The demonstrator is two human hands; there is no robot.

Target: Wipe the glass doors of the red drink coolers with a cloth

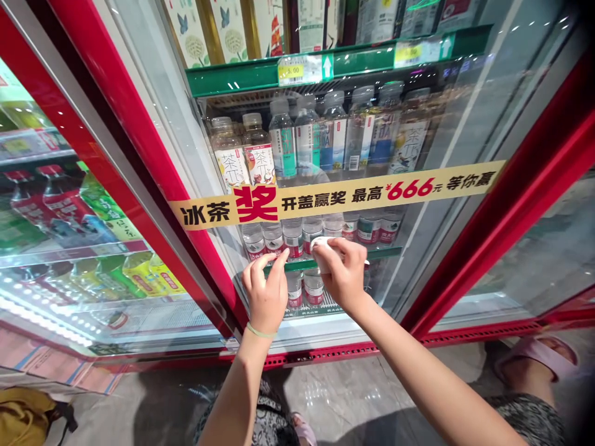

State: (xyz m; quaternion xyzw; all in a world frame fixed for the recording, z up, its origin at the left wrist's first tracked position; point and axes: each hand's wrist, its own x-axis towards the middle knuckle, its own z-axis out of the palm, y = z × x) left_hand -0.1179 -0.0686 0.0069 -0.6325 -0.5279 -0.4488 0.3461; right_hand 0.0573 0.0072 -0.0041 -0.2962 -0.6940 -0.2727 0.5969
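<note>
My right hand (346, 272) is closed around a small white object (320, 243), which could be a folded cloth or wipe. Fingers cover most of it. It is in front of the closed glass door (418, 248) of a drinks cooler. To its left, my left hand (266, 290) is raised near the same glass, a pale green band on its wrist. Its fingers are loosely bent and apart, with nothing visible in them. Just above both hands, a yellow printed strip (344, 197) runs across the glass. Behind it are several water bottles (369, 228) with red labels.
Red door frames (186, 248) flank the glass. Bottled drinks (325, 133) line the shelves inside. More bottles (69, 204) fill the cooler at left. On the tiled floor (325, 396) are pink slippers (539, 359) on feet at right and a mustard-yellow bag (25, 415) at lower left.
</note>
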